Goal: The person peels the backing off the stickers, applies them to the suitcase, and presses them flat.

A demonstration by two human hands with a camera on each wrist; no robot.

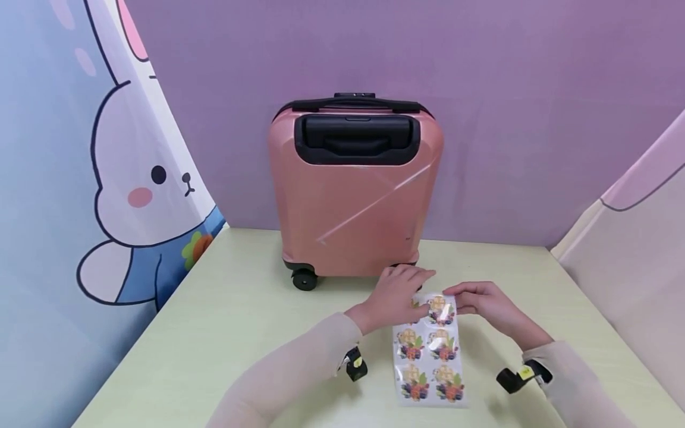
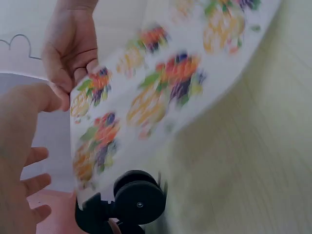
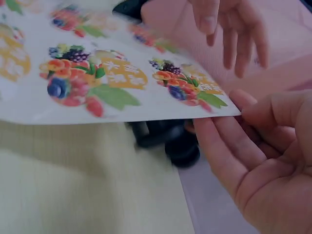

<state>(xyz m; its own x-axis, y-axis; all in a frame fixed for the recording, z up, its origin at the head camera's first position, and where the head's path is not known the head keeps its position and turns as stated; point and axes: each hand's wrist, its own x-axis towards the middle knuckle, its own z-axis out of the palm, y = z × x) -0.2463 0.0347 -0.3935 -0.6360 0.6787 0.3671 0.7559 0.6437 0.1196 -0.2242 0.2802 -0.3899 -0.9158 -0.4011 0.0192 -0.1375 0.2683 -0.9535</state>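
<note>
A white sheet of stickers printed with fruit pictures hangs at a slant above the table, in front of a pink suitcase. My right hand pinches its upper right corner between thumb and fingers; the right wrist view shows this grip closely. Over the sheet's upper left part in the head view is my left hand, its fingers spread and loosely bent. In the right wrist view those left fingers hang apart from the sheet, holding nothing. The left thumb reaches close to the pinched corner in the left wrist view.
The suitcase stands upright at the back of the pale table, with a black handle recess and a black wheel facing me. Behind it is a purple backdrop. A rabbit-print curtain borders the left side.
</note>
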